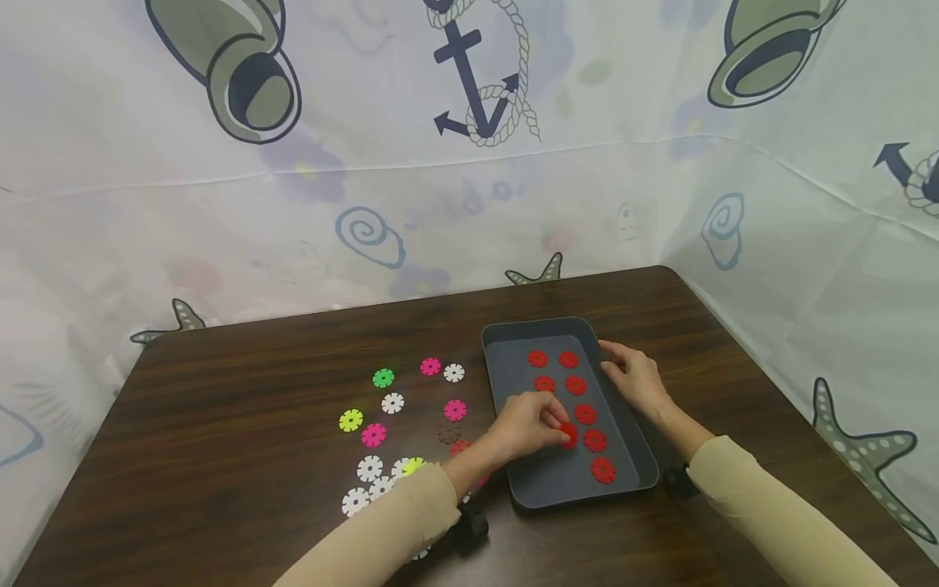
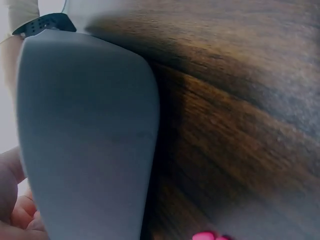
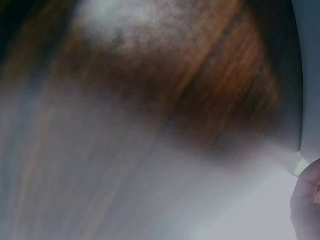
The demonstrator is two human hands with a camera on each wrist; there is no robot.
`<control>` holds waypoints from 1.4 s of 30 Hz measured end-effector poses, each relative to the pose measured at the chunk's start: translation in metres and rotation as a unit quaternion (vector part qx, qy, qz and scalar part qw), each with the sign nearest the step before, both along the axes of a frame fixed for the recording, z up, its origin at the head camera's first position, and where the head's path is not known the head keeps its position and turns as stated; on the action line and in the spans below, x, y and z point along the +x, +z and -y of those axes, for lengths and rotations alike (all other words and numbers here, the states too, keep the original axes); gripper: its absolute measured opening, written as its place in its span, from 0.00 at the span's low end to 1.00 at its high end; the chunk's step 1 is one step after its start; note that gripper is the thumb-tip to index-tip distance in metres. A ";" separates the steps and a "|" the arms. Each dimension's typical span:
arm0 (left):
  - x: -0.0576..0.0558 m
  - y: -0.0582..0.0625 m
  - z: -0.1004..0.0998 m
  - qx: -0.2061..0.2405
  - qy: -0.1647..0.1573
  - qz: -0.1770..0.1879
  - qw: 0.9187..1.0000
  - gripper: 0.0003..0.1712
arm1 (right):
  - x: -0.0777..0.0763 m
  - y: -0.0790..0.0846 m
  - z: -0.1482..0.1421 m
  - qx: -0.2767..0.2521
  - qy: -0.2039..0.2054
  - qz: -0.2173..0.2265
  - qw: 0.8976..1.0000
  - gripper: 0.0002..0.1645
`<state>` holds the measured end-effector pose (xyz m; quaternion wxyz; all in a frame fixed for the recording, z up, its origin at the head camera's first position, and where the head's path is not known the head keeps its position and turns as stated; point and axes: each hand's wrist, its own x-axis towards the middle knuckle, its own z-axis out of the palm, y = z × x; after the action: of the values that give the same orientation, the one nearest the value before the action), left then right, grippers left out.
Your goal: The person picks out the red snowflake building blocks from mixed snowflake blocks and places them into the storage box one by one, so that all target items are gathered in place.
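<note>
Over the dark grey tray (image 1: 543, 483), my left hand (image 1: 526, 424) pinches a red notched disc (image 1: 569, 435) between thumb and fingers. Several more red discs (image 1: 603, 470) lie flat in the tray, in two rough columns. At the tray's right side, my right hand (image 1: 640, 380) holds the rim with thumb and fingers. In the left wrist view the tray's outer wall (image 2: 90, 125) covers most of the left side, and part of my left hand (image 2: 11, 200) shows behind it. My right hand (image 3: 306, 205) appears only at the edge of the right wrist view.
Left of the tray, loose notched discs lie on the dark wooden table (image 1: 220, 440): white (image 1: 392, 403), pink (image 1: 374, 435), green (image 1: 383, 377), yellow (image 1: 350, 420) and a brown one (image 1: 450, 435). My left forearm partly covers them. A patterned white cloth (image 1: 440, 220) hangs behind the table.
</note>
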<state>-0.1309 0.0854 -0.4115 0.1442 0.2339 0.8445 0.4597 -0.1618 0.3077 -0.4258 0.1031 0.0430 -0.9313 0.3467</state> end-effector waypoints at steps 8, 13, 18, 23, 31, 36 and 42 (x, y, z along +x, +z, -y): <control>0.000 -0.008 -0.005 -0.038 -0.004 -0.013 0.999 0.09 | 0.001 -0.001 0.001 -0.002 0.005 0.000 1.000 0.22; 0.001 -0.011 -0.005 -0.044 -0.003 -0.029 0.999 0.09 | 0.000 -0.001 0.001 -0.001 0.006 -0.005 1.000 0.21; 0.002 -0.015 -0.005 -0.056 0.001 -0.053 0.997 0.10 | -0.001 -0.001 0.001 0.001 0.006 -0.005 1.000 0.21; 0.003 -0.018 -0.006 -0.076 0.008 -0.071 0.995 0.10 | 0.000 0.000 0.001 -0.001 0.007 -0.002 1.000 0.22; 0.005 -0.016 -0.006 -0.109 0.000 -0.107 0.988 0.10 | 0.000 -0.002 0.000 0.000 0.006 0.000 1.000 0.22; 0.006 -0.016 -0.005 -0.115 -0.005 -0.123 0.986 0.10 | -0.001 -0.002 0.000 0.000 0.007 0.005 1.000 0.22; 0.005 -0.019 -0.005 -0.117 -0.005 -0.128 0.985 0.10 | 0.000 -0.002 0.001 -0.002 0.007 0.009 1.000 0.22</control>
<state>-0.1256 0.0902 -0.4300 0.0641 0.2765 0.9027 0.3233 -0.1620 0.3066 -0.4282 0.0928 0.0462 -0.9311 0.3498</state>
